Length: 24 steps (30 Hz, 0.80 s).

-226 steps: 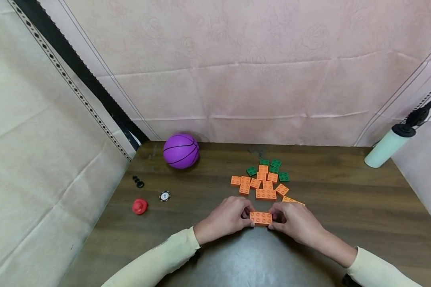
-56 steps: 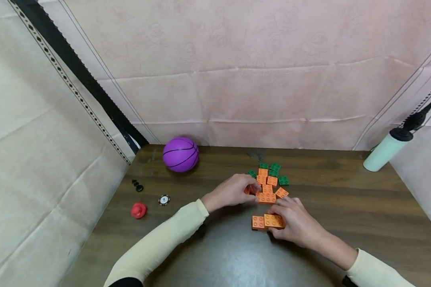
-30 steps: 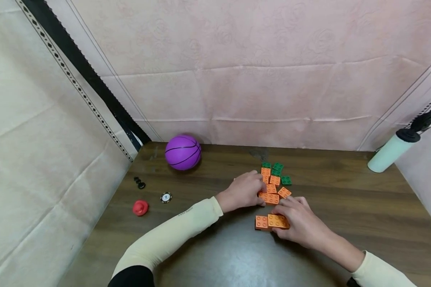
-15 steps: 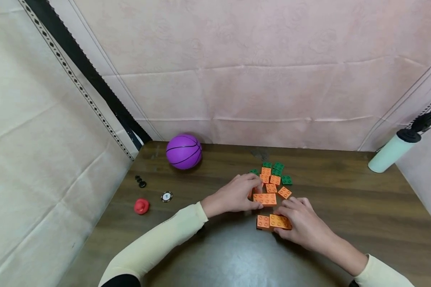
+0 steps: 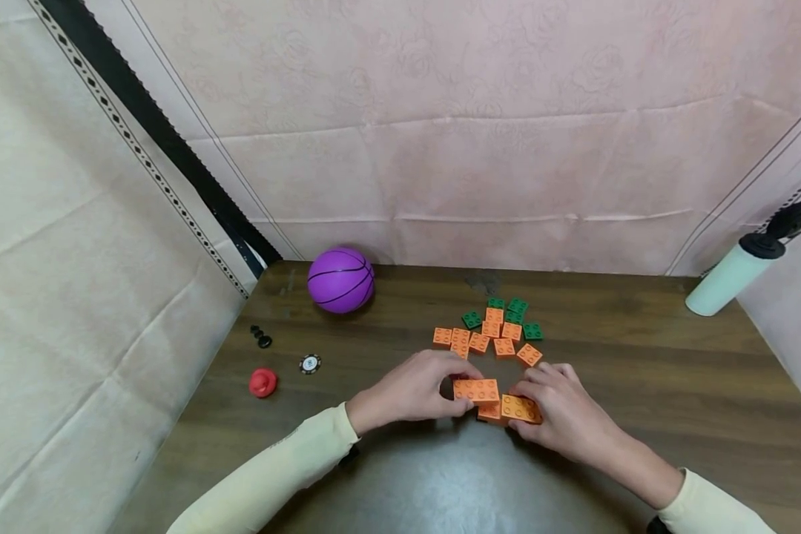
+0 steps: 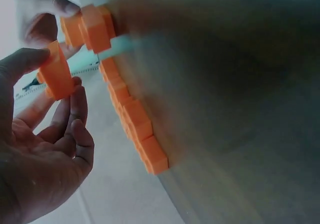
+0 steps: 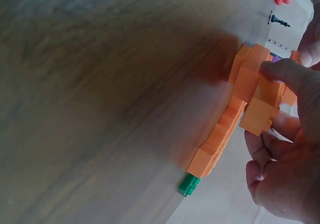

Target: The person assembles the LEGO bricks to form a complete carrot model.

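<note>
My left hand (image 5: 417,389) pinches a long orange toy brick (image 5: 476,391) by its ends, raised off the table; the left wrist view shows that brick (image 6: 57,73) between thumb and fingers. Close to its right, my right hand (image 5: 567,415) grips a lighter orange brick (image 5: 521,409), which sits on the right part of a lower orange brick (image 5: 489,413). In the right wrist view the upper brick (image 7: 262,106) overhangs the lower one. The held brick partly covers the lower brick's left end in the head view. Behind the hands lie several loose orange bricks (image 5: 491,328).
Several green bricks (image 5: 532,331) lie at the back of the pile. On the left are a purple ball (image 5: 341,280), a poker chip (image 5: 310,364), a red object (image 5: 263,383) and a black chess piece (image 5: 262,337). A mint bottle (image 5: 734,274) stands at the back right.
My left hand has picked a long orange brick from the front of the pile and brought it toward the stacked pair. My right hand has kept its grip; earlier, both hands held a single brick.
</note>
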Motion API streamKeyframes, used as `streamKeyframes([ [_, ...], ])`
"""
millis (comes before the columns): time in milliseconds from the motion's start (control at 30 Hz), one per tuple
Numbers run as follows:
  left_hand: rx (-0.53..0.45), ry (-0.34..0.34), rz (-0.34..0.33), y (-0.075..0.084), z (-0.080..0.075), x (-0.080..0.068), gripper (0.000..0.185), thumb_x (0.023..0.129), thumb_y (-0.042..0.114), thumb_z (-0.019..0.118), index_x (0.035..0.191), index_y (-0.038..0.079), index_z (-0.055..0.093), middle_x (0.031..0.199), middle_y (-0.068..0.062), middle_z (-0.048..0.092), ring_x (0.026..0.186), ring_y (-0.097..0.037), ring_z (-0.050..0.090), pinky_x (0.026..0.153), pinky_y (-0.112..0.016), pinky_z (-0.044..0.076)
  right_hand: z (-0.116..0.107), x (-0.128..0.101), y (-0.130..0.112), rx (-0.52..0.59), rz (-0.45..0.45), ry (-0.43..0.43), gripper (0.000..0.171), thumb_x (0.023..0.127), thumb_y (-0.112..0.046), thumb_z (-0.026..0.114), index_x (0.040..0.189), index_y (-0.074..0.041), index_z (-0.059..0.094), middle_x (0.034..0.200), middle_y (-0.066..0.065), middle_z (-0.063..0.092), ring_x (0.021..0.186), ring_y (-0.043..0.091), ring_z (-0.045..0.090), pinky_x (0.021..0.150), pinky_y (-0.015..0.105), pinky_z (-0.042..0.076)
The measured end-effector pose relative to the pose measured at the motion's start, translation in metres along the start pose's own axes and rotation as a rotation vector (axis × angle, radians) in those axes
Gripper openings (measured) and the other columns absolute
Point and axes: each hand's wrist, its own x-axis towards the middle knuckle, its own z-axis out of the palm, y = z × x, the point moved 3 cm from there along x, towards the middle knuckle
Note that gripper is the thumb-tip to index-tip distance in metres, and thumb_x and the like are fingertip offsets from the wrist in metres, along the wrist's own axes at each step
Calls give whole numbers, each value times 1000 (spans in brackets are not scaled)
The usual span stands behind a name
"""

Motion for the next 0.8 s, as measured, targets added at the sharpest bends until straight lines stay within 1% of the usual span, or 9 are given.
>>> streamKeyframes([
  [100, 20, 0, -8, 0, 4, -3, 33, 95, 38, 74, 127, 33, 72, 117, 16, 68, 97, -7, 66, 79, -21, 52, -1, 1, 1, -4, -12, 7, 32, 74, -34, 96, 99, -21, 80, 95, -12, 69, 92, 9, 57, 90, 43, 40],
  [200, 32, 2, -10, 0, 9, -4, 32, 94, 37, 76, 125, 34, 72, 110, 16, 66, 88, -10, 64, 71, -19, 47, -1, 2, 1, -8, -21, 8, 32, 73, -34, 96, 98, -21, 80, 95, -12, 69, 93, 9, 58, 91, 43, 40],
  [300, 39, 3, -5, 0, 12, -4, 31, 94, 37, 76, 125, 33, 73, 109, 17, 68, 88, -7, 64, 73, -18, 47, 0, 4, 2, 3, -30, 4, 32, 73, -34, 96, 98, -22, 79, 96, -13, 69, 94, 9, 59, 92, 43, 40],
  [533, 33, -6, -14, 1, 13, -3, 31, 95, 36, 77, 125, 32, 73, 116, 15, 72, 96, 2, 62, 82, -20, 51, 2, 7, 2, 20, -26, 1, 31, 74, -33, 96, 97, -22, 78, 95, -14, 68, 95, 9, 60, 92, 42, 39],
  [667, 19, -22, -12, 0, 14, -1, 31, 96, 35, 77, 126, 29, 74, 117, 13, 72, 99, 3, 62, 85, -19, 52, 3, 7, 3, 23, -18, -2, 31, 75, -33, 95, 99, -23, 78, 96, -13, 68, 95, 9, 58, 92, 42, 39],
  [800, 5, -28, -10, -1, 15, 0, 31, 96, 34, 77, 126, 26, 75, 118, 12, 72, 102, 2, 63, 87, -19, 52, 3, 6, 4, 30, -15, 15, 32, 75, -35, 96, 100, -24, 79, 97, -14, 68, 95, 9, 58, 92, 43, 40],
])
